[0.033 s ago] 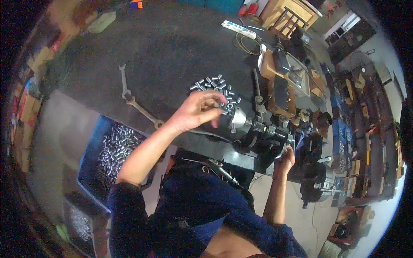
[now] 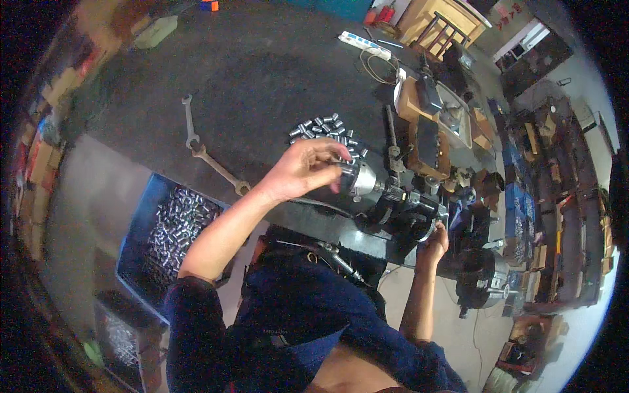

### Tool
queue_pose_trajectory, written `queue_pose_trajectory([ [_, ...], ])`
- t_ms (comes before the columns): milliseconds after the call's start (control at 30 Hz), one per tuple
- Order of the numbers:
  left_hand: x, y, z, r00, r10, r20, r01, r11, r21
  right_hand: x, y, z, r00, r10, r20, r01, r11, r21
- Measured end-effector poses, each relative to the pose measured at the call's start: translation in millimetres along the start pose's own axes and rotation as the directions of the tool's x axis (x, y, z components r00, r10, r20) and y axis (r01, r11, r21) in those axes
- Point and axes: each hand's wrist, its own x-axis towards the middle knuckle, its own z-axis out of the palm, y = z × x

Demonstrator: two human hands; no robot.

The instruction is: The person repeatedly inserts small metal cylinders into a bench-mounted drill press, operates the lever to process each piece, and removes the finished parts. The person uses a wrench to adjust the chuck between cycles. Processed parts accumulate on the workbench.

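Observation:
Just left of a silver chuck [image 2: 365,179] on a dark bench machine [image 2: 413,208], my left hand [image 2: 304,170] is closed, thumb and fingers curled at the chuck's dark front end. Whatever lies between those fingertips is hidden. Beyond this hand, a pile of short shiny metal sleeves [image 2: 321,124] lies on the dark bench. At the machine's right end my right hand [image 2: 435,243] is closed around the edge of a round handwheel [image 2: 426,229]; its fingers are partly hidden.
Two wrenches [image 2: 219,169] lie end to end on the bench. A blue bin [image 2: 134,226] of metal sleeves stands below left. Right of the machine is a wooden box [image 2: 429,147]. A power strip [image 2: 364,44] lies at the back; shelves [image 2: 557,216] line the right wall.
My left hand has shifted slightly right, its fingertips now closer to the chuck's front end. A small shiny piece visible at those fingertips before is hidden now. My right hand stays put.

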Motion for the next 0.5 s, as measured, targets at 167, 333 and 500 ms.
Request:
queue_pose_trajectory([
  [167, -1.1, -11.0, -1.1, 0.998, -0.054, 0.026, 0.052, 0.997, 0.063, -4.0, -2.0, 8.2, 0.998, -0.035, -0.057, 0.035, 0.999, 0.009],
  [333, 5.2, -14.5, -3.9, 0.993, -0.084, 0.077, 0.084, 0.996, 0.008, -21.2, -16.3, 14.0, 0.995, -0.008, -0.103, 0.004, 0.999, -0.036],
  [500, 4.7, -20.9, -4.1, 0.995, -0.041, 0.093, 0.041, 0.999, 0.001, -34.3, -59.2, 18.4, 0.987, -0.121, 0.107, 0.126, 0.991, -0.047],
])
